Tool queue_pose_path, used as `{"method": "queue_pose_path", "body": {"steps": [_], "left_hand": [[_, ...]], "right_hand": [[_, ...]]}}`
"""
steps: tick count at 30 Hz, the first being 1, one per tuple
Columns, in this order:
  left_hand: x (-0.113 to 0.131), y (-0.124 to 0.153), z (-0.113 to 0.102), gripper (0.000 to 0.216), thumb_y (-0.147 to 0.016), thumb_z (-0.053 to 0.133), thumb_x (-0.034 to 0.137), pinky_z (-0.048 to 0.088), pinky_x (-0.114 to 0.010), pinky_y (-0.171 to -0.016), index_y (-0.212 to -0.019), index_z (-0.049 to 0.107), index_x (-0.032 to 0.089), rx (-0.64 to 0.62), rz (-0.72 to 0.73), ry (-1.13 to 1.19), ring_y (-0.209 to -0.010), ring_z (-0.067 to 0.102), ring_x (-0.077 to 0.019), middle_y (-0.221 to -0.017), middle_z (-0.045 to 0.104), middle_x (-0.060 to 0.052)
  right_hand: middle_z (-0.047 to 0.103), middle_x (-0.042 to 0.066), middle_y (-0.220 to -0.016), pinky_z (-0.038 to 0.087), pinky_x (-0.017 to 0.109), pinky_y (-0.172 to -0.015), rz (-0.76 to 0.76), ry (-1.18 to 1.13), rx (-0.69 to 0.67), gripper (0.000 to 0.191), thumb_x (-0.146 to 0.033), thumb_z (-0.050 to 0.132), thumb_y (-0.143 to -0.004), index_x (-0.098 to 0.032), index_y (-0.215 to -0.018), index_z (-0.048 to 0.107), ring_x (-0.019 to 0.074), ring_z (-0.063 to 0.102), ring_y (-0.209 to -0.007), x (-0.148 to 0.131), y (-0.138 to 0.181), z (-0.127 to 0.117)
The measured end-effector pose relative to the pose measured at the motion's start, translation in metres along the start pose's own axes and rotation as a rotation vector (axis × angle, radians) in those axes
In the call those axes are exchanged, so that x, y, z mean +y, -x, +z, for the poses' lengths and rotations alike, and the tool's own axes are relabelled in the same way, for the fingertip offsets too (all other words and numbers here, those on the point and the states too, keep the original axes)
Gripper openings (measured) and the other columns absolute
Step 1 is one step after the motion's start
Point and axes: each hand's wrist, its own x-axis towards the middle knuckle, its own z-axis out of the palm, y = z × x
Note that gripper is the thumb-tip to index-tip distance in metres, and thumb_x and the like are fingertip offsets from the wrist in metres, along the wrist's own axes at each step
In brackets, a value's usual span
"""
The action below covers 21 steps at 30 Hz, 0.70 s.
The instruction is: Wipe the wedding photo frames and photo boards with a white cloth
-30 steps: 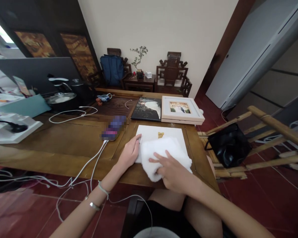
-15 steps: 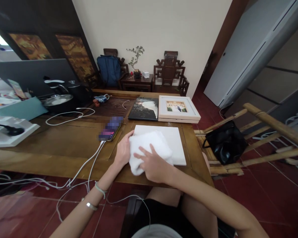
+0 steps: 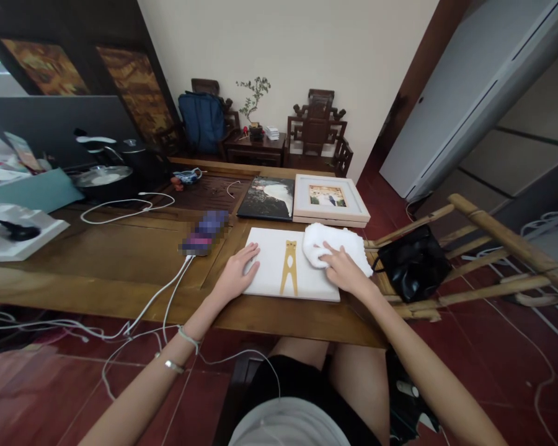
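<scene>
A white rectangular panel [image 3: 265,272] lies flat on the wooden table in front of me, with a gold cat-shaped figure [image 3: 289,266] showing near its middle. My left hand [image 3: 236,272] rests over the panel's left edge, fingers stretched out on its surface and holding nothing. On the panel's right part is a folded white cloth [image 3: 348,244], which reaches past the panel's right edge. My right hand [image 3: 343,266] grips and presses this cloth from above, its index finger extended; the underside of the hand is hidden.
Behind the panel lie a dark picture of a white bird [image 3: 267,198] and a white-framed photo [image 3: 348,186]. A phone [image 3: 204,232] with white cables [image 3: 179,279] is to the left. A bamboo chair [image 3: 493,226] holding a black bag [image 3: 416,260] stands at right.
My right hand has swept the white cloth to the right across the panel, uncovering the gold figure. My left hand has gone from the cloth's side to lying on the panel's left edge.
</scene>
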Motion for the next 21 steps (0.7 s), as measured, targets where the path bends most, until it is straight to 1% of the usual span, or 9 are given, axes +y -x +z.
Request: {"method": "queue_pose_path", "body": {"steps": [3,5,7,10,12,14,17,19,21], "left_hand": [[0.000,0.000,-0.001,0.039,-0.088,0.046,0.034,0.036,-0.047,-0.109,-0.118,0.061,0.014,0.004,-0.002,-0.002,-0.128,0.048,-0.0256,-0.131,0.057,-0.014],[0.000,-0.001,-0.001,0.039,-0.087,0.046,0.034,0.036,-0.047,-0.109,-0.117,0.062,0.014,0.009,-0.008,0.013,-0.127,0.048,-0.0257,-0.131,0.057,-0.014],[0.001,-0.001,-0.002,0.038,-0.087,0.047,0.034,0.036,-0.048,-0.109,-0.116,0.062,0.015,0.018,-0.019,0.029,-0.126,0.049,-0.0258,-0.130,0.058,-0.014],[0.001,-0.002,-0.002,0.037,-0.086,0.048,0.035,0.036,-0.049,-0.108,-0.115,0.063,0.017,0.027,-0.036,0.039,-0.126,0.050,-0.0261,-0.129,0.059,-0.012],[0.001,-0.002,-0.003,0.037,-0.086,0.050,0.036,0.037,-0.049,-0.108,-0.115,0.064,0.018,0.024,-0.043,0.039,-0.125,0.051,-0.0262,-0.128,0.060,-0.011],[0.001,-0.002,-0.005,0.038,-0.086,0.051,0.038,0.036,-0.048,-0.108,-0.116,0.063,0.019,0.009,-0.043,0.035,-0.125,0.050,-0.0261,-0.129,0.059,-0.011],[0.002,-0.002,-0.009,0.041,-0.087,0.050,0.041,0.033,-0.048,-0.110,-0.120,0.061,0.020,-0.034,-0.038,0.021,-0.128,0.047,-0.0258,-0.133,0.056,-0.010],[0.003,-0.001,-0.011,0.042,-0.087,0.051,0.042,0.033,-0.047,-0.111,-0.122,0.060,0.020,-0.052,-0.041,0.016,-0.129,0.046,-0.0254,-0.134,0.056,-0.009],[0.005,-0.001,-0.012,0.043,-0.087,0.052,0.044,0.033,-0.046,-0.111,-0.121,0.060,0.020,-0.050,-0.049,0.016,-0.129,0.046,-0.0250,-0.133,0.056,-0.009]], "right_hand": [[0.044,0.015,-0.143,0.024,0.064,-0.104,0.003,0.078,0.031,0.051,0.000,0.037,-0.071,-0.010,-0.112,0.064,0.0329,0.024,-0.138,-0.007,-0.015,0.003],[0.041,0.015,-0.145,0.022,0.065,-0.104,-0.014,0.111,0.028,0.049,-0.001,0.039,-0.071,-0.009,-0.113,0.064,0.0351,0.023,-0.138,-0.016,-0.012,0.006],[0.040,0.015,-0.146,0.018,0.064,-0.107,-0.034,0.115,0.014,0.048,-0.001,0.040,-0.072,-0.009,-0.112,0.065,0.0356,0.022,-0.139,-0.027,0.005,0.009],[0.037,0.012,-0.148,0.011,0.062,-0.111,-0.116,0.085,-0.011,0.046,0.000,0.040,-0.070,-0.011,-0.104,0.069,0.0347,0.019,-0.140,-0.042,0.045,0.013],[0.035,0.009,-0.149,0.011,0.061,-0.112,-0.182,0.045,-0.030,0.044,0.001,0.040,-0.068,-0.013,-0.096,0.071,0.0331,0.017,-0.141,-0.045,0.070,0.012],[0.037,0.006,-0.149,0.012,0.060,-0.113,-0.231,0.000,-0.038,0.043,0.001,0.040,-0.065,-0.015,-0.091,0.071,0.0303,0.018,-0.141,-0.042,0.081,0.009],[0.042,0.004,-0.145,0.013,0.061,-0.112,-0.260,-0.067,-0.014,0.045,0.001,0.039,-0.063,-0.017,-0.090,0.071,0.0274,0.023,-0.140,-0.024,0.070,0.005],[0.045,0.006,-0.143,0.011,0.063,-0.111,-0.256,-0.102,0.027,0.046,0.001,0.039,-0.061,-0.017,-0.089,0.071,0.0275,0.026,-0.139,-0.009,0.050,0.007],[0.048,0.007,-0.141,0.007,0.065,-0.110,-0.236,-0.126,0.099,0.045,0.001,0.040,-0.060,-0.016,-0.087,0.071,0.0286,0.026,-0.139,0.004,0.029,0.013]]}}
